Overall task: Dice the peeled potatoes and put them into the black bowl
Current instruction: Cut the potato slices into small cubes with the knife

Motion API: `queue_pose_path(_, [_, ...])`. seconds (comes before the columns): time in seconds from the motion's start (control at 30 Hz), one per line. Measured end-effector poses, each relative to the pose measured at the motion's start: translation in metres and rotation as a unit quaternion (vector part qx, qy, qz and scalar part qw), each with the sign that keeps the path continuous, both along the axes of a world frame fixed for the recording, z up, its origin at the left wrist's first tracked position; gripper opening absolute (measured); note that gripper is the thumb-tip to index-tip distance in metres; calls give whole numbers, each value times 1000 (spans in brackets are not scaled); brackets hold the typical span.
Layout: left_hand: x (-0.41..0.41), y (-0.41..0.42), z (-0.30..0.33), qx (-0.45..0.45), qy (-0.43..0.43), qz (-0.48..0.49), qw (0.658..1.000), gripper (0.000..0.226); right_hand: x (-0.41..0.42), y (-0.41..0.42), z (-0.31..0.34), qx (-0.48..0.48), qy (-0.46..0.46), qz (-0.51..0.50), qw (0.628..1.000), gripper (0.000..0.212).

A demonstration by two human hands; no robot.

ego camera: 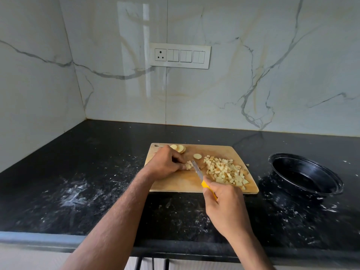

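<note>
Potato dice (226, 170) lie heaped mid-frame on one wooden cutting board (194, 184); about three round slices (180, 148) sit behind. The left hand (165, 164) pinches a small potato piece (188, 165); the right hand (224, 203) grips one yellow-handled knife (200, 175). One black bowl (305, 175), right, looks empty.

One head-worn view, looking forward and down.
We face the marble wall (214, 84), fairly close over the counter (97, 182); frame edges seem bent.
</note>
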State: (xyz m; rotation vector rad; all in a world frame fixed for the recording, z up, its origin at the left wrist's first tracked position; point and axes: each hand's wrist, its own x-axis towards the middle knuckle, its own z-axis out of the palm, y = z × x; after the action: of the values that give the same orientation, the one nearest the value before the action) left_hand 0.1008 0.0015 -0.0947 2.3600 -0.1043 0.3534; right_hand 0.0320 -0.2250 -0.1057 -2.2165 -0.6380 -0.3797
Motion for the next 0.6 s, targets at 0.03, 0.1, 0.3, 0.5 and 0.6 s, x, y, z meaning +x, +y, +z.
queue_pose_path(0.03, [-1,0,1,-7,-2,-2,1000,11,0,1,1,3,-2,-2,1000,34])
queue_pose_path(0.1, [-3,-2,3,-18,-8,-5,1000,14,1,3,0,-18,-9,0,1000,36])
queue_pose_path(0.3, [-4,-1,5,-71,-72,7,995,17,2,8,1,-86,-19,7,996,45])
queue_pose_path(0.5, [-6,0,7,-84,-70,-137,985,13,-2,16,4,-191,-75,-27,978,44])
queue_pose_path(0.6, [-3,-3,3,-47,3,-181,982,29,0,21,3,-202,-93,-43,974,42])
